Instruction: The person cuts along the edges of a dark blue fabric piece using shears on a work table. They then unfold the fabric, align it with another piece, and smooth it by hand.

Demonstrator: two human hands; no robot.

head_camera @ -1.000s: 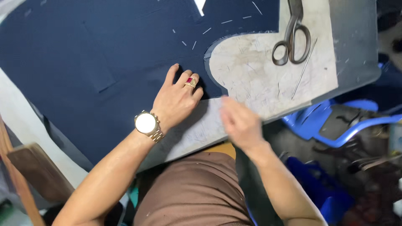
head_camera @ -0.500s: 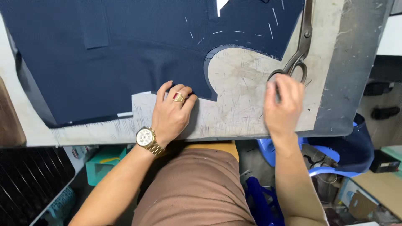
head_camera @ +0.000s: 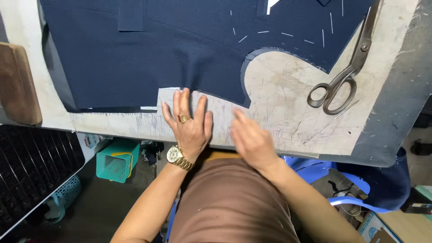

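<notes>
Left hand (head_camera: 189, 123) flat, released, pressing navy fabric (head_camera: 180, 54) edge; our right hand (head_camera: 252, 139) blurred, empty, beside fabric; smoothing step, we judge.

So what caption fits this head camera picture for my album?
Two bare hands, left hand and right hand, rest below navy fabric on a worn table, scissors nearby.

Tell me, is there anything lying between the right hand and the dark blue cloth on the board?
Nothing visible does. The right hand, blurred, is over the bare scratched board, just below the edge of the dark blue cloth. The scissors lie further right, out of the way. The left hand rests flat beside it.
</notes>
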